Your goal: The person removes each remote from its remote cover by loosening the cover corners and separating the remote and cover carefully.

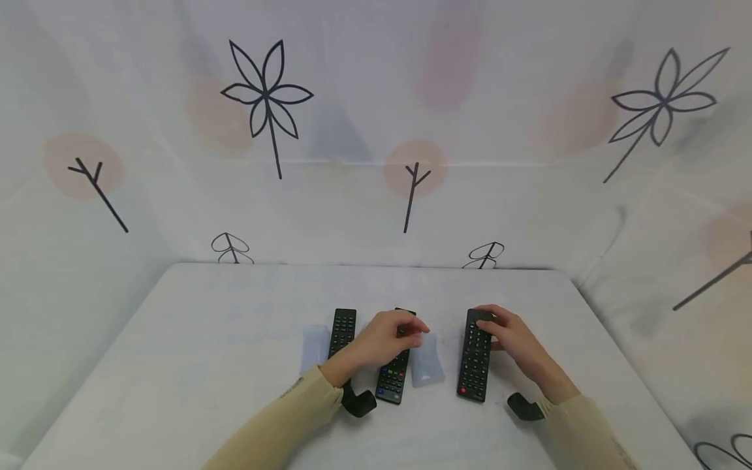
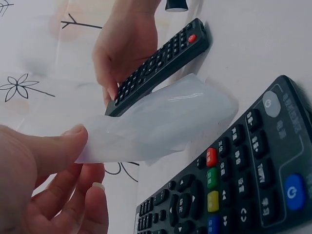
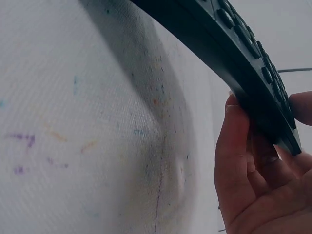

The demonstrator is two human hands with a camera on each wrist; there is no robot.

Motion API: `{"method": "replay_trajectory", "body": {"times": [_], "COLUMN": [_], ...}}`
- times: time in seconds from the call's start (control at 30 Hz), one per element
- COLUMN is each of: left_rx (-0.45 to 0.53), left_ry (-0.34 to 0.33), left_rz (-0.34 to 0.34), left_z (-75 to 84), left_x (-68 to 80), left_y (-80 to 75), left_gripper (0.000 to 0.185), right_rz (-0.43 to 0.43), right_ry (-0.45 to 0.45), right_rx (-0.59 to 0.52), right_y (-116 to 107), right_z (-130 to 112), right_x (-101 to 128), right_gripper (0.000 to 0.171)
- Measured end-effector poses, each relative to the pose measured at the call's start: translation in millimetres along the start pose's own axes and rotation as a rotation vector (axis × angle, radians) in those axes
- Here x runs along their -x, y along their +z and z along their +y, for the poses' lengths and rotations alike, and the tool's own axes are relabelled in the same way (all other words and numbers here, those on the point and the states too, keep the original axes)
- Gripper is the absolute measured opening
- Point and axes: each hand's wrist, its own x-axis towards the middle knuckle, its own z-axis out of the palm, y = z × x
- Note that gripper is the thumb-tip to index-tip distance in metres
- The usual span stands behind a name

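Note:
Three black remotes lie side by side on the white table (image 1: 194, 339). My left hand (image 1: 418, 336) hovers over the middle remote (image 1: 392, 380) and pinches the far end of a clear plastic sleeve (image 1: 427, 369) lying just right of it. In the left wrist view the thumb and fingers of that left hand (image 2: 85, 146) hold the clear sleeve (image 2: 165, 119) above the middle remote (image 2: 234, 180). My right hand (image 1: 490, 323) grips the far end of the right remote (image 1: 474, 362). Up close, the fingers (image 3: 236, 146) curl under the right remote's (image 3: 239, 58) edge, with the thumb on top.
A third remote (image 1: 343, 328) lies at the left with another clear sleeve (image 1: 314, 346) beside it. Patterned white cloth hangs behind and on both sides of the table. Open tabletop lies to the far left and right.

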Motion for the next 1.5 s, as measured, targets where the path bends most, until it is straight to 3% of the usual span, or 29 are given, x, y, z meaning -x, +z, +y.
{"method": "replay_trajectory", "body": {"times": [0.43,0.77,1.0,1.5], "left_rx": [-0.073,-0.046,-0.112,-0.201], "left_ry": [-0.071,-0.146,-0.177,-0.262], "left_rz": [0.06,0.093,0.093,0.067], "left_z": [0.1,-6.2,-9.4,-3.5], "left_x": [-15.6,-24.2,-27.3,-29.6], "left_y": [6.0,9.3,10.0,10.8], "left_gripper": [0.016,0.014,0.014,0.016], "right_rz": [-0.064,-0.058,-0.08,-0.067], "right_ry": [0.009,0.016,0.01,0.008], "right_rx": [-0.078,-0.075,-0.107,-0.033], "right_y": [5.7,10.7,11.7,21.3], "right_z": [3.8,2.5,0.4,3.4], "right_x": [-10.2,-16.8,-21.9,-29.8], "right_gripper": [0.05,0.051,0.044,0.046]}}
